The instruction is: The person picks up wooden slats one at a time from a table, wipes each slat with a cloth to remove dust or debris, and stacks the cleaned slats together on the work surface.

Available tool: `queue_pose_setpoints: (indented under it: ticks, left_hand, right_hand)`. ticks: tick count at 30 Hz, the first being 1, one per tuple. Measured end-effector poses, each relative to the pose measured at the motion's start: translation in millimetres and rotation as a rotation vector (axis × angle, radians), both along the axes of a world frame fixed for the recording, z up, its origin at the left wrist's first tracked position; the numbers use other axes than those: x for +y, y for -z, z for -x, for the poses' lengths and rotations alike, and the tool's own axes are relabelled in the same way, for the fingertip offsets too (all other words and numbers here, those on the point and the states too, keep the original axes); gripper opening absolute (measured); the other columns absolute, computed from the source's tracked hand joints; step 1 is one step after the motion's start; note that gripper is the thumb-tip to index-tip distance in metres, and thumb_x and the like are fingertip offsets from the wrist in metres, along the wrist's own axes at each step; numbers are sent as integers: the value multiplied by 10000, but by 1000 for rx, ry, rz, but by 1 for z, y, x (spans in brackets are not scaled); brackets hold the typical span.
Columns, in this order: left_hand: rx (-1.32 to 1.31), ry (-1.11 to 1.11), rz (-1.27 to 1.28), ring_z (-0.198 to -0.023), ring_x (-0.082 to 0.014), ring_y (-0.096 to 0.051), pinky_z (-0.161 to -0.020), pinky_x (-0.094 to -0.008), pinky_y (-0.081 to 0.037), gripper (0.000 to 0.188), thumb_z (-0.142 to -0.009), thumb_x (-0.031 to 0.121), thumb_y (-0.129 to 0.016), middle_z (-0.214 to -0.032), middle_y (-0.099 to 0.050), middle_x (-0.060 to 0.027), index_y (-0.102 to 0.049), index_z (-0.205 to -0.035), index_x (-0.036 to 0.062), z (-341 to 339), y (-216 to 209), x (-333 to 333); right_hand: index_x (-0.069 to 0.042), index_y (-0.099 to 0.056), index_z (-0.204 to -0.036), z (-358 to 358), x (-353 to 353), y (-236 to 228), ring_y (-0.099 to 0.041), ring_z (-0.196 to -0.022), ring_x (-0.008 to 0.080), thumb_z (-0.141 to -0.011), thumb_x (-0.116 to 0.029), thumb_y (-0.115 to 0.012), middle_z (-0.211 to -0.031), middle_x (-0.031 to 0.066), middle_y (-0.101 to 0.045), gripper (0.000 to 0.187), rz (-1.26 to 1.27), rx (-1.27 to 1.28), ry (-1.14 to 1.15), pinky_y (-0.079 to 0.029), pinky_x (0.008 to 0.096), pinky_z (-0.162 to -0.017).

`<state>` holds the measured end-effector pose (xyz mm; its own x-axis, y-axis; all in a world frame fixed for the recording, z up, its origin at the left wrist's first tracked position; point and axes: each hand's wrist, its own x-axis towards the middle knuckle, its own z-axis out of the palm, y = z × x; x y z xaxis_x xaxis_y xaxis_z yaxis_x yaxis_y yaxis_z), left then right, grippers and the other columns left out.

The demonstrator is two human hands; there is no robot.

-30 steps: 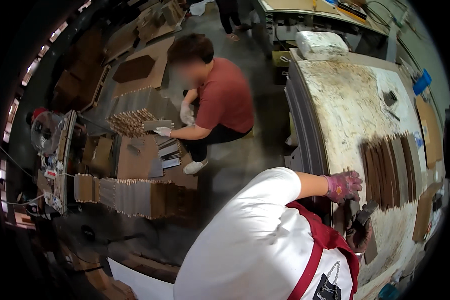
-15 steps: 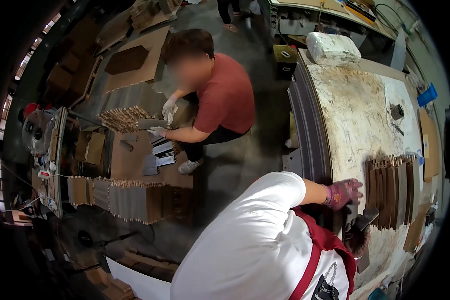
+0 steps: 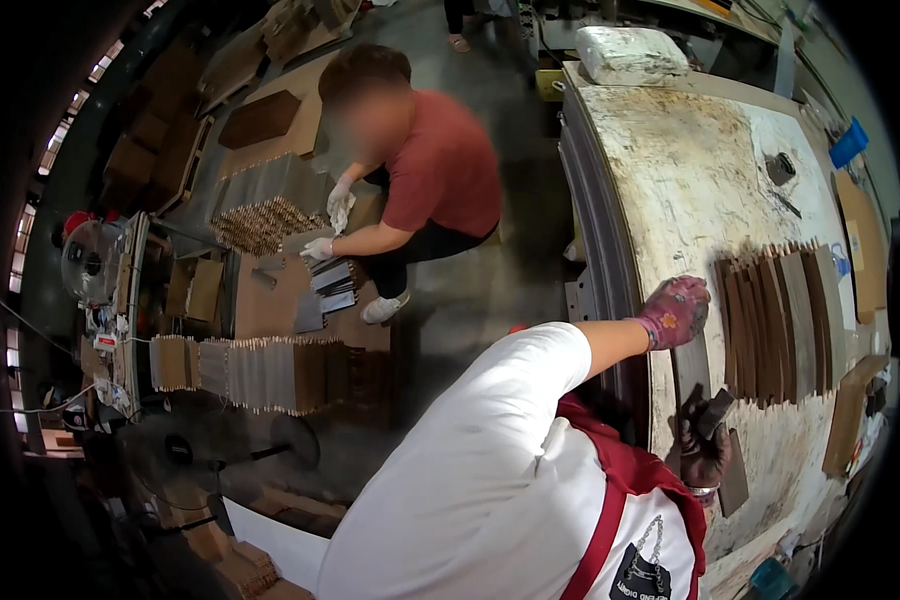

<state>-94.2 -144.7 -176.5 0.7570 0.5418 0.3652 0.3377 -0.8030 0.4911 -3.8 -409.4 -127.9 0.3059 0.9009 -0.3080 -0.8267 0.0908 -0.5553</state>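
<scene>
My left hand (image 3: 675, 312), in a stained pink-red glove, lies closed over the far end of a narrow grey-brown wooden strip (image 3: 691, 365) on the worktable. Around a small dark rectangular block (image 3: 714, 412) are the fingers of my right hand (image 3: 703, 455), in a dark, soiled glove, over the strip's nearer part. The block's exact kind cannot be made out. Just right of that hand lies another brown strip (image 3: 734, 478). A row of several brown and grey strips (image 3: 780, 325) lies side by side to the right of both hands.
The pale, stained worktable (image 3: 670, 150) carries a plastic-wrapped bundle (image 3: 630, 55) at its far end and a small dark cup (image 3: 780, 168). Cardboard (image 3: 858, 240) lines its right side. On the left, a gloved co-worker (image 3: 440, 165) crouches by stacked strips (image 3: 265, 222); a fan (image 3: 90, 260) stands beyond.
My left hand has gone from spread fingers to closed over the strip's end. More of the strip shows beneath my hands. The whole view has shifted slightly.
</scene>
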Motion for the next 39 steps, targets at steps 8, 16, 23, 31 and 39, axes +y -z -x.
queue_pose_setpoints:
  ticks: [8,16,23,31,39]
  left_hand:
    - [6,-10,192,-1053,-194,-526,-906,-314,-429,312,-710,183,-639,-1033,-581,-38,-601,-1007,96,-12,-15,6]
    - [-75,99,149,-846,-168,-556,-729,-291,-449,129,-795,167,-522,-927,-566,-34,-562,-894,95,-9,-4,12]
    - [-134,113,149,-830,-163,-522,-706,-290,-419,156,-841,230,-458,-921,-535,-18,-540,-870,100,-7,-7,7]
    - [-566,411,1052,-1033,-176,-509,-877,-307,-405,202,-794,183,-536,-1063,-551,-18,-566,-983,119,-5,-1,12]
    - [-8,44,92,-1134,-181,-479,-953,-303,-368,344,-813,214,-524,-1132,-549,-22,-508,-1141,112,1,-11,3]
  right_hand:
    - [-14,-456,-1287,11,13,-13,-610,-952,248,-893,-244,-534,-1167,155,-595,463,-5,-140,-53,-512,299,-752]
    - [-49,-451,-1294,24,18,-19,-600,-992,227,-855,-257,-580,-1103,92,-607,502,89,-140,47,-501,403,-879]
    - [-21,-426,-1313,23,19,-19,-623,-983,287,-821,-281,-657,-1078,115,-614,603,163,-251,32,-562,402,-795]
    - [-6,-386,-1340,22,20,-20,-616,-996,338,-823,-290,-658,-1105,148,-599,649,139,-200,24,-573,432,-797]
    - [4,-399,-1327,22,24,-26,-623,-985,332,-827,-296,-652,-1080,147,-612,636,136,-162,17,-575,425,-782]
